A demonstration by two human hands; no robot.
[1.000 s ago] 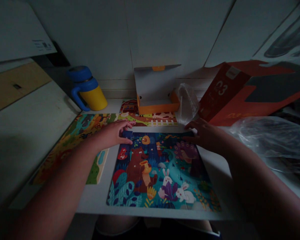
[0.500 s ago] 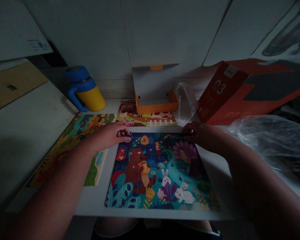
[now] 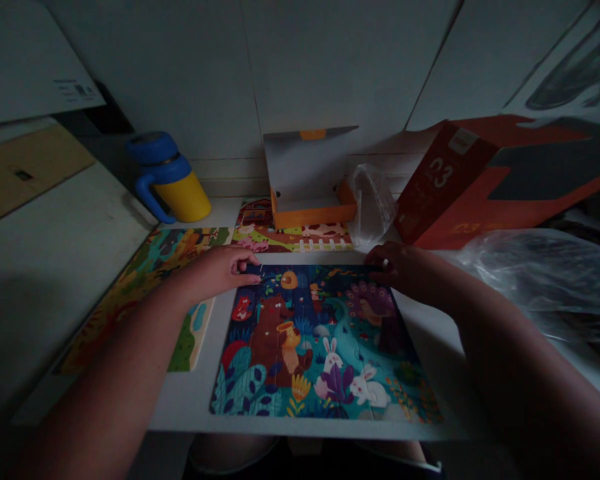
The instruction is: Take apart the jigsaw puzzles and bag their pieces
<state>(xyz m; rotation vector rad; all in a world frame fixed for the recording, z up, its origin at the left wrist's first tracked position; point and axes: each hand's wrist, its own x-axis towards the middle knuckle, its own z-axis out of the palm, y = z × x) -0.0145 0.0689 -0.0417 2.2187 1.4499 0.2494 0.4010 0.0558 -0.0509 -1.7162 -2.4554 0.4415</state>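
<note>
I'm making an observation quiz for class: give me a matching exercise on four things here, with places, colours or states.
1. Left hand
2. Mug
3. Right hand
4. Small box

A. blue and yellow
B. at the far right corner of the forest puzzle
C. standing open
D. at its far left corner

Pairs: 1-D, 2-A, 3-B, 4-C

Dim light, soft shadows, pale glints on the clear plastic (image 3: 545, 273) (edges stretched, lower corners murky)

The one view looks from the person's head, forward and down across the table (image 3: 180, 403). It sits close, reaching from the lap (image 3: 235, 445) below to the wall (image 3: 180, 80) beyond the puzzle (image 3: 320, 333).
</note>
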